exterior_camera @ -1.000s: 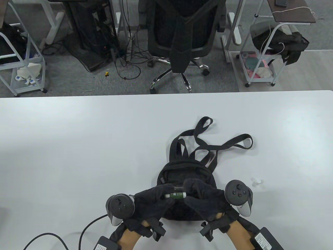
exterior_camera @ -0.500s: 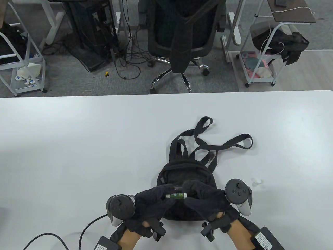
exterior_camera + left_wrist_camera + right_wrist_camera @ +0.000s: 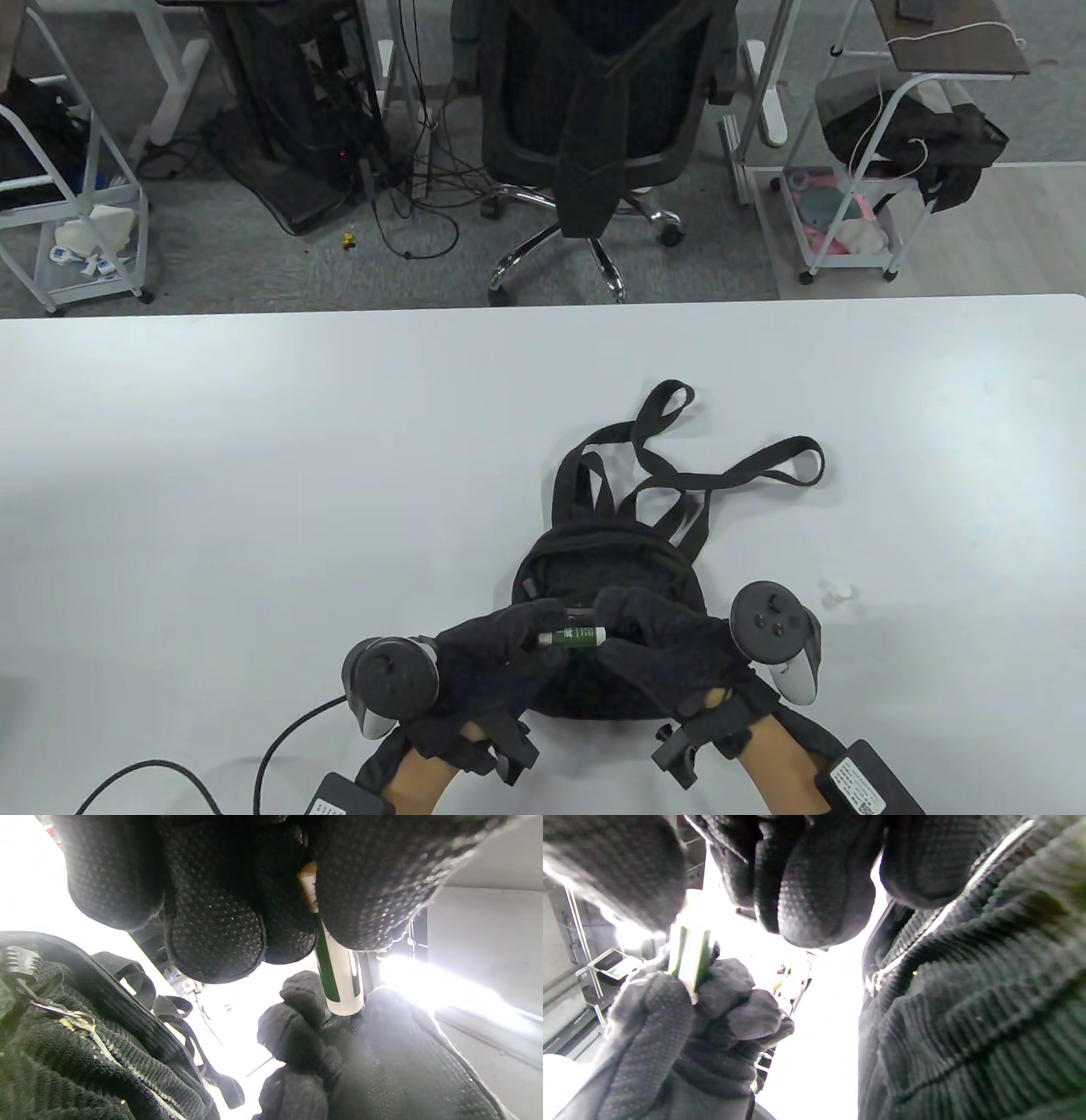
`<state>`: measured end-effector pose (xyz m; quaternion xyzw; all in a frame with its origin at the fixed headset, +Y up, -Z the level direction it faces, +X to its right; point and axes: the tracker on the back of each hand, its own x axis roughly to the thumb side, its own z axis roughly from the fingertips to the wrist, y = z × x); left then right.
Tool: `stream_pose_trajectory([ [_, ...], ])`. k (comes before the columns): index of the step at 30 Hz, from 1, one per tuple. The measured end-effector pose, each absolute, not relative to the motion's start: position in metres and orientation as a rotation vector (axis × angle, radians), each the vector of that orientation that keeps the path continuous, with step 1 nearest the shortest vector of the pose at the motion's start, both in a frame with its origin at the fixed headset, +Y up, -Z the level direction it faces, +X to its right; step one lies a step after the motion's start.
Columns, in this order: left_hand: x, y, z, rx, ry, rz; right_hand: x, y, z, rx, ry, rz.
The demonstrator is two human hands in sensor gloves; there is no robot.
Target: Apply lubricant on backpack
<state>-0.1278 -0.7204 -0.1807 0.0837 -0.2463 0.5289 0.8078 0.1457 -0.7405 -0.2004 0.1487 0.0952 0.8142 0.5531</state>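
Table view shows both hands meeting over the near edge of the backpack (image 3: 607, 586), each gripping one end of the lubricant stick (image 3: 575, 636). Left hand (image 3: 496, 658) pinches the tip end, right hand (image 3: 666, 649) wraps the base end, so neither is free. Stick lies roughly level btwn them, just above the bag's front panel.

Left wrist view: fingers (image 3: 214, 925) curl round the upper part of the white-and-green tube (image 3: 339, 980), w/ a tan bit showing at the top (prob. the lube itself or a cap seam, can't tell which). The zipper (image 3: 74, 1022) runs just below-left of the left hand.

Right wrist view: zipper teeth (image 3: 916, 946) sit beside the right hand's fingers (image 3: 818, 887).

Judgement: looks like the stick is being opened or wound up, not yet touching the zip.

Risks:
- Thick gloves on a thin, slick tube: a twist could slip and drop it into the bag.
- Overwinding may snap the soft core.
- Bag isn't pinned by either hand, so it may slide on the bench (image 3: 254, 475) once rubbing starts.
- Small clear piece (image 3: 838, 596) right of the right hand could get knocked away.
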Motion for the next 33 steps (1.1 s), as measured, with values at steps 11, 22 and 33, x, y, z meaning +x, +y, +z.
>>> stream_pose_trajectory([
  [11,-0.1296,-0.7196,-0.1819,0.182,-0.525,1.103,0.1433,-0.7402,-0.1983,0.343,0.215,1.932],
  [22,-0.1283,-0.7219,-0.1836,0.163,-0.534,1.08,0.1402,-0.7411,-0.1972,0.362,0.231,1.957],
  [33,-0.1278,-0.7207,-0.1814,0.178,-0.546,1.048,0.1374,-0.7423,-0.1956,0.372,0.247,1.97],
])
